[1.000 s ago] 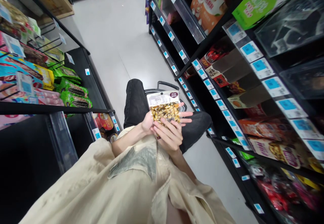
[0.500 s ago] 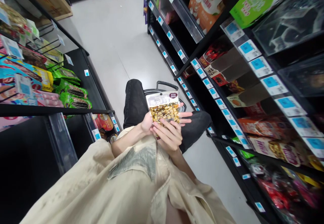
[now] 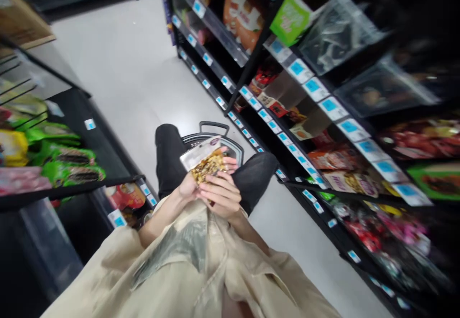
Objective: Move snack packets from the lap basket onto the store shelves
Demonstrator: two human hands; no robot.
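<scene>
A snack bag (image 3: 208,165) with a pale top and a clear front showing golden-brown pieces is held over my lap, slightly blurred. My left hand (image 3: 189,187) supports it from behind, its fingertips showing past the bag's right side. Across the lower front lies my right hand (image 3: 222,194), fingers bent over the bag and pressing it against the left hand. The bag's lower part is hidden under those fingers. Just beyond the bag, between my knees, a dark shopping basket (image 3: 235,149) with a raised handle stands on the floor.
Black shelves with blue-and-white price tags (image 3: 328,103) rise close on the right, holding snack packs and clear bins (image 3: 345,28). On the left rack hang green packets (image 3: 72,164). A cardboard box (image 3: 25,18) stands farther up the left side of the grey aisle floor (image 3: 118,69).
The view has swung to the right, so shelves and hands appear farther left. The bag has tilted, its top leaning to the left, and both hands keep hold of it.
</scene>
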